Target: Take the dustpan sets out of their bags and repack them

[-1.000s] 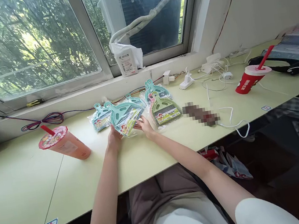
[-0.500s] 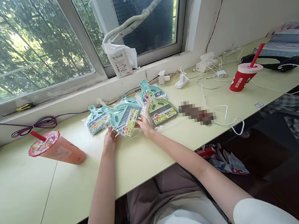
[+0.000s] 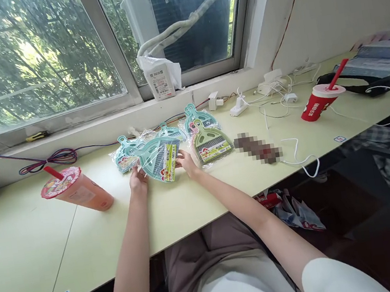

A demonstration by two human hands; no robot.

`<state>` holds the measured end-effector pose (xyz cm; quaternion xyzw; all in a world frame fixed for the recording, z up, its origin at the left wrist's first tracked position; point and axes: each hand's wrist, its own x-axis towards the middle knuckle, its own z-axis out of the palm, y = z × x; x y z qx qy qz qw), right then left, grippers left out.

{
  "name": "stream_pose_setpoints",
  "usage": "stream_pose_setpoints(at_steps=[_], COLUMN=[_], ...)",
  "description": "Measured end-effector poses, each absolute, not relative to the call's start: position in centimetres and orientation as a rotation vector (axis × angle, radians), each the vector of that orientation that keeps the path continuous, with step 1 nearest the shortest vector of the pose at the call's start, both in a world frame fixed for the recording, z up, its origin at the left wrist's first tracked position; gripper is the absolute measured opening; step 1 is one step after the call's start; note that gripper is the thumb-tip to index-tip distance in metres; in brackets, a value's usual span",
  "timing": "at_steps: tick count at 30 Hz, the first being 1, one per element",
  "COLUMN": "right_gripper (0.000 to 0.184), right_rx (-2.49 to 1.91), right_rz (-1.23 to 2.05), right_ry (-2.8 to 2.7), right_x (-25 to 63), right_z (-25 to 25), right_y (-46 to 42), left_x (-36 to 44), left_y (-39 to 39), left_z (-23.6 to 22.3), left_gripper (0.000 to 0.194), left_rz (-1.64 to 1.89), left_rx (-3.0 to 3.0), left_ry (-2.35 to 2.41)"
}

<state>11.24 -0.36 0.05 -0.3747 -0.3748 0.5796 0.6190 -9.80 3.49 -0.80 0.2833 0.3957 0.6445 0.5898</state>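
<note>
A teal mini dustpan-and-brush set [image 3: 155, 159] in clear wrapping is held up above the table, tilted, its handle toward the upper left. My right hand [image 3: 187, 162] is closed on its right edge, beside the yellow-green label. At the lower left edge, my left hand [image 3: 138, 179] grips the wrapping, with its fingers partly hidden behind. More wrapped teal sets [image 3: 123, 152] lie behind it on the left. Just right of my right hand rests a green set [image 3: 209, 139], with a pink one partly beneath it. Another teal stack [image 3: 195, 113] lies behind these.
An orange drink cup [image 3: 81, 191] stands at the left, a red cup [image 3: 321, 101] at the right. Between them are a blurred-out object [image 3: 257, 148], a white cable [image 3: 302, 160] and a power strip [image 3: 238, 108]. A bundled cord [image 3: 62, 156] lies by the window; a paper bag [image 3: 160, 81] sits on the sill.
The held teal set has turned, its handle swinging left and its label becoming more upright. My left hand has shifted slightly left; the view has moved a little.
</note>
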Motion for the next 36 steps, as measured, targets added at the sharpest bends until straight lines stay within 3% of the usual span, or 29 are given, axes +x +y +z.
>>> stream_pose_setpoints(at_steps=[5, 10, 16, 28, 36], right_gripper=[0.019, 0.020, 0.019, 0.021, 0.025], right_rx=[-0.881, -0.898, -1.057, -1.170, -1.069], right_rz=[1.317, 1.303, 1.221, 1.035, 0.949], right_ry=[-0.875, -0.893, -0.911, -1.015, -0.907], right_x=[11.6, 12.0, 13.1, 13.0, 12.7], right_z=[0.0, 0.0, 0.3, 0.9, 1.5], right_y=[-0.3, -0.1, 0.3, -0.3, -1.2], left_x=[-10.8, -10.8, -11.1, -12.1, -11.7], left_y=[3.9, 3.7, 3.5, 4.2, 4.2], left_z=[-0.6, -0.2, -0.3, -0.5, 0.8], left_gripper=[0.032, 0.045, 0.014, 0.016, 0.018], left_rz=[1.668, 1.574, 1.635, 1.943, 1.735], left_rx=[0.501, 0.643, 0.647, 0.401, 0.489], left_ry=[0.968, 0.925, 1.106, 1.040, 1.113])
